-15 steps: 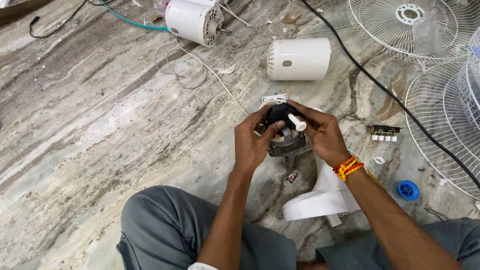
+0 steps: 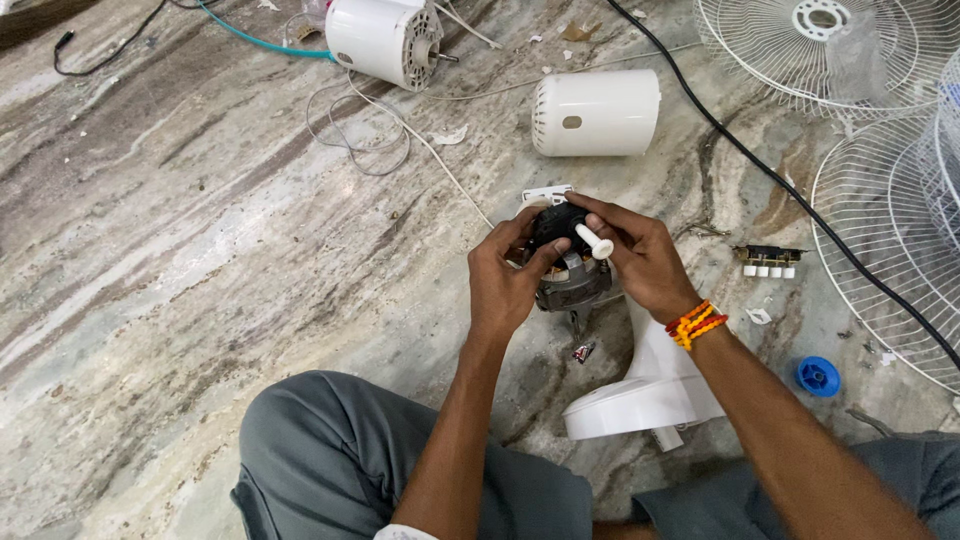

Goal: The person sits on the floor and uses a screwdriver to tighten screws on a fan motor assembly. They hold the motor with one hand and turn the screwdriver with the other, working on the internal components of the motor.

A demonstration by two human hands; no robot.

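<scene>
Both hands hold a small fan motor with a black gearbox on top and a white knob sticking out of it. My left hand grips the motor's left side, thumb resting on the black part. My right hand, with orange and red thread bands at the wrist, wraps the right side, fingers over the top. The motor sits above a white plastic fan stand between my knees. Its lower shaft points down.
On the marble floor lie a white cylindrical motor cover, another white motor with wires, a black cable, wire fan guards, a switch block with white buttons, a blue cap and a teal hose.
</scene>
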